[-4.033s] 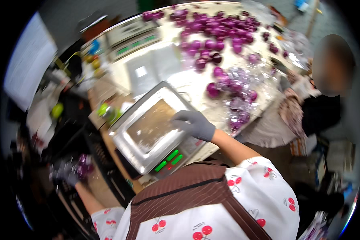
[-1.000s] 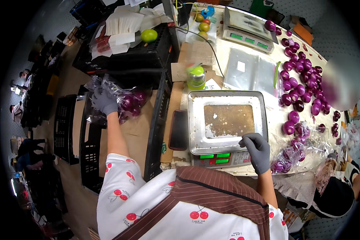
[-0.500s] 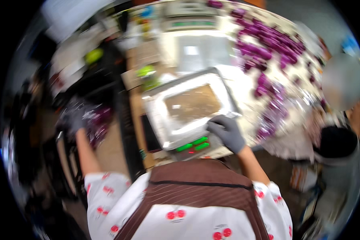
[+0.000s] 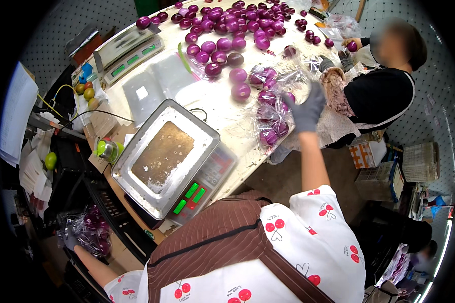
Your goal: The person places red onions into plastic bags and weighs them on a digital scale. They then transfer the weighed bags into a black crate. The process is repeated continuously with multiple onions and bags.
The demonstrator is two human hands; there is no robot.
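Observation:
My right hand (image 4: 309, 110), in a grey glove, reaches over the table with thumb and fingers apart. Beside its thumb lie clear plastic bags of peeled red onions (image 4: 268, 113); I cannot tell whether it touches them. Far down on the left, my left hand (image 4: 71, 238), also gloved in grey, is against clear bags of red onions (image 4: 93, 230) in a dark crate. Its fingers are mostly hidden. Between my arms stands a weighing scale (image 4: 218, 164) with green lit displays, its metal pan (image 4: 124, 174) stained brown and holding nothing.
Loose red onions (image 4: 227, 22) cover the table's far side. A second scale (image 4: 131, 58) stands at the back left, with flat plastic bags (image 4: 144, 91) in front. A green-topped bottle (image 4: 107, 149) is left of the pan. A co-worker (image 4: 379, 93) sits at the right, holding an onion.
My right hand has left the scale's pan edge and moved right to the bagged onions, opening. The view has turned rightward. My left hand stays by the bags at the left.

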